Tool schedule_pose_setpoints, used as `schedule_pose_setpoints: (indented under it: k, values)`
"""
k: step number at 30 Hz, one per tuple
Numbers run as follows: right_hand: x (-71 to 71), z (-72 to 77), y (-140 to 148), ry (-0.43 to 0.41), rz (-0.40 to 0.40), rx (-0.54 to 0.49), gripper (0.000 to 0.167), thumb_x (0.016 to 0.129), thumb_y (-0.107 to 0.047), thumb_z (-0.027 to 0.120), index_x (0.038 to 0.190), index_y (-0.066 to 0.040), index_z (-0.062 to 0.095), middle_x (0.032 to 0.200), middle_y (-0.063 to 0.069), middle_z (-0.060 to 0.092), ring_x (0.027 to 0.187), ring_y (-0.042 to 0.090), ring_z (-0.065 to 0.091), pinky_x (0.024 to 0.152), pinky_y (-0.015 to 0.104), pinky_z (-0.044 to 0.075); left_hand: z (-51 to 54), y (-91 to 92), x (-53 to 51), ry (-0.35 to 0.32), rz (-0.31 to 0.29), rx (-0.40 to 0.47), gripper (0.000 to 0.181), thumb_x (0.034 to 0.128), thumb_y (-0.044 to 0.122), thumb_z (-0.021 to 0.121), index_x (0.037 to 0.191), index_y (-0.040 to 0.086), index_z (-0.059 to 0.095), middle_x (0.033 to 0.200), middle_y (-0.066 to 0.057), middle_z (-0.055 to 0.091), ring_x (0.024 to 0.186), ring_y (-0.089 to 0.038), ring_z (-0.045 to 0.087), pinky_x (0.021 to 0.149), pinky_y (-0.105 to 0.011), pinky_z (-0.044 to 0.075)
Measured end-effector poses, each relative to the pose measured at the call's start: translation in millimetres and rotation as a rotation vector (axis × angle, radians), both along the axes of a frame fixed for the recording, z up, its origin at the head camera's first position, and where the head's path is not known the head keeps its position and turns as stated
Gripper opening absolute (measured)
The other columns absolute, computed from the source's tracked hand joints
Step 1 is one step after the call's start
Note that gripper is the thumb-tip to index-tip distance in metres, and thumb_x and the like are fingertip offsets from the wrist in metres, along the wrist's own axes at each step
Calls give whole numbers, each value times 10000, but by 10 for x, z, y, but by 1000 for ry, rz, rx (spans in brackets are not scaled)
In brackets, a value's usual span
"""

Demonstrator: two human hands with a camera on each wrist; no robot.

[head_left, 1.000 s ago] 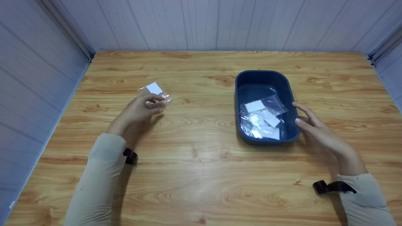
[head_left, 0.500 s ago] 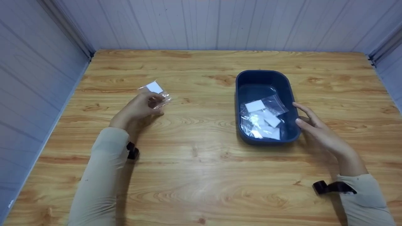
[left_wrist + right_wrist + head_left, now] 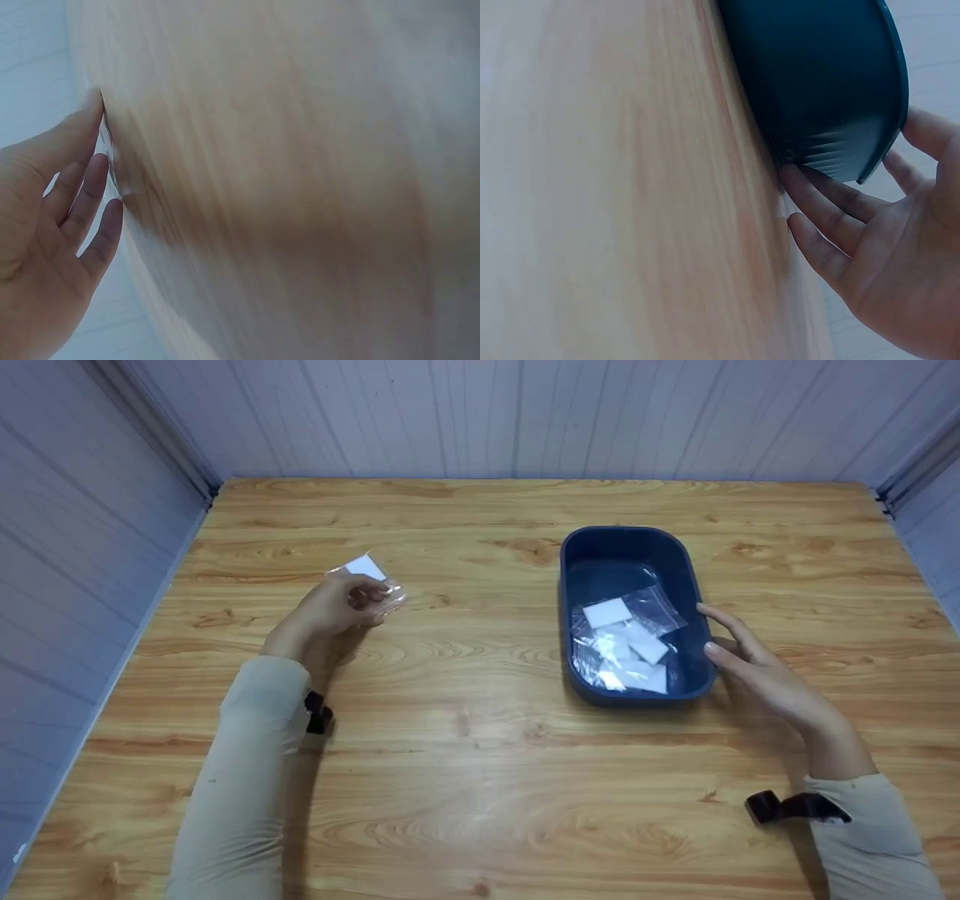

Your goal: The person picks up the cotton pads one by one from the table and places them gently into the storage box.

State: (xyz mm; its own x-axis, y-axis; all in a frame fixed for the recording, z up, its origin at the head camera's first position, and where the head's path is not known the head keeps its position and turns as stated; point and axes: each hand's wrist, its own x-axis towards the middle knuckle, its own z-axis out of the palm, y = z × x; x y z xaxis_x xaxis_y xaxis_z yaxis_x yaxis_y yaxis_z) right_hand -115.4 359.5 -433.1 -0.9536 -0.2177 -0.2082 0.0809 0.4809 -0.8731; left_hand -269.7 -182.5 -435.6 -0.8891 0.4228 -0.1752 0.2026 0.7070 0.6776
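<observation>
In the head view, my left hand (image 3: 330, 604) reaches over a small clear zip bag (image 3: 393, 598) with a white card-like piece in it, lying on the table. Fingers and thumb are bent and apart, touching the bag; part of it is hidden beneath them. The left wrist view shows the fingertips (image 3: 116, 206) down at the bag's thin edge. To the right stands a dark blue bin (image 3: 600, 540) with several similar bags (image 3: 609, 613) piled in its near half. My right hand (image 3: 780, 682) rests its fairly straight fingers (image 3: 814, 199) against the bin's right side and rim.
The wood-grain table (image 3: 480, 750) carries the bin right of centre. Pale panelled walls (image 3: 480, 420) stand at its back and sides. A black wrist strap (image 3: 799, 808) sits at the right sleeve.
The left thumb has drawn away from the index finger, widening the gap over the bag, and the left forearm has shifted slightly forward. Right hand and bin stay in place.
</observation>
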Motion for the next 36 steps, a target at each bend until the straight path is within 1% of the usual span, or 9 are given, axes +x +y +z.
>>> schedule_pose_setpoints:
  k: [3,6,11,19,21,24,28,31,36]
  values:
    - [-6,15,-1,-14,-2,-8,578,1073,-349,425,1588,-324,163,1538,258,288,1377,380,336,1125,437,279,0,8,-10,-1,22,1,397,887,14,732,1270,-13,629,1159,-181,620,1070,-307,549,945,-435,443]
    - [-13,28,-7,-24,-6,-23,587,1070,-352,433,1588,-327,157,1558,264,244,1395,436,284,1110,633,192,4,16,-22,-7,52,-5,359,886,34,740,1232,-3,649,1134,-161,621,1043,-293,553,928,-421,445]
    - [-19,37,-9,-18,-5,-25,583,1072,-341,433,1588,-317,164,1584,238,203,1407,440,257,1107,655,177,22,27,-31,-2,78,-35,332,873,49,758,1187,-6,665,1090,-153,611,1003,-289,547,898,-415,443]
    - [-13,29,-3,-11,0,-24,570,1077,-332,417,1588,-315,164,1559,244,258,1386,417,306,1111,622,209,44,39,-3,30,84,-94,328,862,83,776,1179,63,694,1140,-156,559,1042,-315,514,928,-482,423]
    - [-5,23,-3,-7,-2,-9,567,1077,-335,416,1587,-321,168,1565,227,257,1373,387,335,1112,584,238,40,34,-1,39,86,-103,318,865,95,776,1172,67,698,1139,-153,558,1037,-316,514,927,-484,417]
    - [3,1,-1,13,-3,-6,564,1079,-307,422,1588,-304,179,1569,199,262,1356,325,369,1103,374,310,44,26,4,48,93,-120,311,881,142,767,1176,72,697,1134,-146,578,1025,-306,525,920,-485,425]
    - [5,-24,0,24,-2,-26,568,1078,-272,433,1589,-281,184,1569,193,263,1373,345,344,959,123,341,50,25,6,43,111,-130,320,913,194,737,1201,64,689,1135,-153,592,1006,-300,530,913,-494,436]
    - [1,-27,1,15,-5,-27,574,1077,-279,436,1590,-282,178,1576,207,247,1397,402,293,951,117,335,53,33,-1,33,123,-133,307,936,192,710,1210,55,684,1141,-161,602,1008,-303,537,920,-494,436]
    - [-6,-11,3,10,-8,-13,573,1078,-291,433,1590,-283,176,1580,201,241,1389,401,306,988,183,338,78,33,-13,21,140,-145,262,966,171,669,1192,39,681,1166,-176,634,1068,-328,564,955,-508,430]
